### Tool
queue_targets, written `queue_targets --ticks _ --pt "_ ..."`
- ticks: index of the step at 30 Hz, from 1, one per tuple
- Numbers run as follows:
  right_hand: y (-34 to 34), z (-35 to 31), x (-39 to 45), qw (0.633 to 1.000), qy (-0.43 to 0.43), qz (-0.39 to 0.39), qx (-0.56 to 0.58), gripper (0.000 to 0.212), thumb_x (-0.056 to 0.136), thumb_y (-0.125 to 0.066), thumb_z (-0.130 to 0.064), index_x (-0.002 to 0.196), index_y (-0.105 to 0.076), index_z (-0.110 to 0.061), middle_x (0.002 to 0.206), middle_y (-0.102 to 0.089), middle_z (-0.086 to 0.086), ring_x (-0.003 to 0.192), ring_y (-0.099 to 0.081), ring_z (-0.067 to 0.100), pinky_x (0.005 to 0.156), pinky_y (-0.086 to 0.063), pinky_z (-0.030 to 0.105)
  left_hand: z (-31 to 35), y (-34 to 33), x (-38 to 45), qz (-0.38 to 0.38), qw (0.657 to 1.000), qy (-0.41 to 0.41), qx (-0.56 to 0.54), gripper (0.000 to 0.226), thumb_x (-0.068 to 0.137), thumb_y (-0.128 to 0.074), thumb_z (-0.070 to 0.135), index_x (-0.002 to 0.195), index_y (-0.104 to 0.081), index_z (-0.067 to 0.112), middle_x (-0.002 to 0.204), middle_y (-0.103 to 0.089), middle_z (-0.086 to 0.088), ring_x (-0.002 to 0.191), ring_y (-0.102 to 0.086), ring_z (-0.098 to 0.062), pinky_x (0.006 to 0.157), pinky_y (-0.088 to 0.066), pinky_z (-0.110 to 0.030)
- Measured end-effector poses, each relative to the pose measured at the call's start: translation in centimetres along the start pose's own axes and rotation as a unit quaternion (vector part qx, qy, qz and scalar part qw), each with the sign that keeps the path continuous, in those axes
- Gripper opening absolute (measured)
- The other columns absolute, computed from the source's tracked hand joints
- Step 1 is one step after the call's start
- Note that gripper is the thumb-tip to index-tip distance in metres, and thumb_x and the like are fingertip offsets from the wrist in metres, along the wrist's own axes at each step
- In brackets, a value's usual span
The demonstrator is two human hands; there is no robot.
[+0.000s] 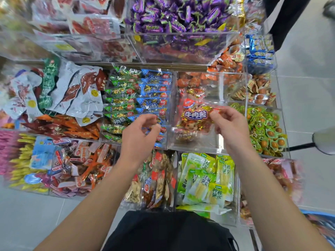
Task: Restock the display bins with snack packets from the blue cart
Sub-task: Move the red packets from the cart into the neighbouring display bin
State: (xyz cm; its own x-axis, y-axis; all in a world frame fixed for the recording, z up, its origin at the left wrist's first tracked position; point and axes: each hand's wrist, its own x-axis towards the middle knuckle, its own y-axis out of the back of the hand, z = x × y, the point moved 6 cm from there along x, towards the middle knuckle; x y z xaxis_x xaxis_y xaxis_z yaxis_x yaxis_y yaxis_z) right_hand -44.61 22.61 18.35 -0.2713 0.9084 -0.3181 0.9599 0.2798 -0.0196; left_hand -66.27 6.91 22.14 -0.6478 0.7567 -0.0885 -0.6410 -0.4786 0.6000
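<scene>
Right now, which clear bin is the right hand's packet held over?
The nearly empty bin in the middle row, right of the green and blue packets; the right hand pinches a red packet above it.

We see the blue cart cut off at the lower right edge; its contents are blurred. The upper-left bins are blurred.

You are looking down into a clear bin whose near half is lying bare, so a hand can drop in there; its acrylic walls are fencing it on all sides. The red packet is hanging over its middle. The neighbouring blue-and-green packet bin is sitting packed full, and the upper tier's clear front is overhanging the far edge.
</scene>
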Motion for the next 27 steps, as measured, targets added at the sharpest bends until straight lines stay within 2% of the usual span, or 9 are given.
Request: queue_targets --ticks 3,6,10,12,14,17,19,21,27 --pt "1.6 1.1 0.7 0.997 0.013 0.035 -0.075 0.003 0.086 -0.073 -0.016 0.088 -0.07 -0.016 0.081 -0.071 0.007 0.067 -0.061 0.008 0.065 -0.048 0.026 -0.2 0.4 0.2 0.016 0.989 -0.085 0.121 0.036 0.094 -0.064 0.031 0.128 -0.066 0.017 0.121 -0.066 0.007 0.114 -0.054 -0.005 0.1 -0.041 -0.032" --pt "1.1 3.7 1.1 0.989 -0.011 0.017 -0.145 0.004 0.085 -0.074 -0.016 0.087 -0.071 -0.018 0.087 -0.074 0.007 0.079 -0.066 0.017 0.078 -0.053 0.038 -2.4 -1.5 0.4 -0.066 0.965 -0.073 0.245 0.055 0.098 -0.058 0.04 0.148 -0.049 0.017 0.154 -0.047 -0.006 0.145 -0.035 -0.025 0.122 -0.021 -0.045" --pt "-0.8 7.1 1.9 0.964 -0.052 -0.038 -0.256 0.008 0.084 -0.074 -0.018 0.091 -0.072 -0.015 0.088 -0.074 0.003 0.088 -0.069 0.024 0.083 -0.055 0.039 -4.8 -3.1 -0.2 -0.096 0.939 -0.062 0.325 0.062 0.099 -0.051 0.048 0.155 -0.038 0.024 0.162 -0.034 -0.003 0.152 -0.019 -0.026 0.124 -0.005 -0.05" --pt "-1.7 8.5 2.5 0.946 -0.078 -0.078 -0.305 0.005 0.083 -0.074 -0.017 0.083 -0.069 -0.019 0.086 -0.072 0.001 0.088 -0.068 0.024 0.078 -0.054 0.034 -5.1 -3.2 -0.2 -0.091 0.94 -0.065 0.322 0.062 0.098 -0.053 0.048 0.154 -0.039 0.024 0.162 -0.034 -0.002 0.152 -0.018 -0.027 0.124 -0.004 -0.05" --pt "-2.4 9.4 3.0 0.91 -0.088 -0.133 -0.384 0.011 0.083 -0.074 -0.021 0.077 -0.065 -0.024 0.083 -0.069 -0.004 0.084 -0.064 0.02 0.068 -0.046 0.026 -5.2 -3.1 -0.1 -0.088 0.942 -0.067 0.317 0.062 0.098 -0.054 0.048 0.154 -0.039 0.025 0.162 -0.034 -0.002 0.152 -0.019 -0.026 0.124 -0.003 -0.05" --pt "-2.6 9.7 3.7 0.867 -0.077 -0.153 -0.469 0.009 0.085 -0.073 -0.026 0.082 -0.065 -0.027 0.085 -0.063 -0.005 0.08 -0.056 0.013 0.069 -0.037 0.022 -5.3 -3.1 -0.1 -0.086 0.946 -0.07 0.306 0.061 0.097 -0.056 0.046 0.152 -0.042 0.025 0.16 -0.037 -0.002 0.151 -0.02 -0.026 0.124 -0.003 -0.051" --pt "-2.3 9.8 4.1 0.86 -0.069 -0.138 -0.487 0.004 0.086 -0.073 -0.026 0.088 -0.07 -0.026 0.087 -0.064 -0.005 0.08 -0.054 0.012 0.071 -0.038 0.021 -5.2 -3.0 -0.3 -0.083 0.95 -0.072 0.293 0.06 0.095 -0.055 0.046 0.15 -0.045 0.023 0.158 -0.04 -0.003 0.15 -0.023 -0.028 0.124 -0.007 -0.053" --pt "-2.4 9.9 4.2 0.857 -0.056 -0.138 -0.493 0.009 0.086 -0.072 -0.026 0.094 -0.074 -0.024 0.089 -0.065 -0.005 0.083 -0.055 0.011 0.074 -0.038 0.02 -5.1 -3.0 -0.4 -0.08 0.954 -0.073 0.281 0.061 0.092 -0.053 0.046 0.147 -0.049 0.021 0.156 -0.043 -0.005 0.149 -0.025 -0.03 0.123 -0.012 -0.055" --pt "-2.6 10.0 4.4 0.858 -0.059 -0.141 -0.49 0.012 0.088 -0.073 -0.028 0.098 -0.073 -0.023 0.096 -0.068 -0.004 0.089 -0.057 0.012 0.077 -0.04 0.021 -5.2 -2.9 -0.4 -0.079 0.956 -0.071 0.273 0.059 0.093 -0.059 0.042 0.147 -0.05 0.021 0.156 -0.044 -0.005 0.149 -0.024 -0.029 0.122 -0.015 -0.055"
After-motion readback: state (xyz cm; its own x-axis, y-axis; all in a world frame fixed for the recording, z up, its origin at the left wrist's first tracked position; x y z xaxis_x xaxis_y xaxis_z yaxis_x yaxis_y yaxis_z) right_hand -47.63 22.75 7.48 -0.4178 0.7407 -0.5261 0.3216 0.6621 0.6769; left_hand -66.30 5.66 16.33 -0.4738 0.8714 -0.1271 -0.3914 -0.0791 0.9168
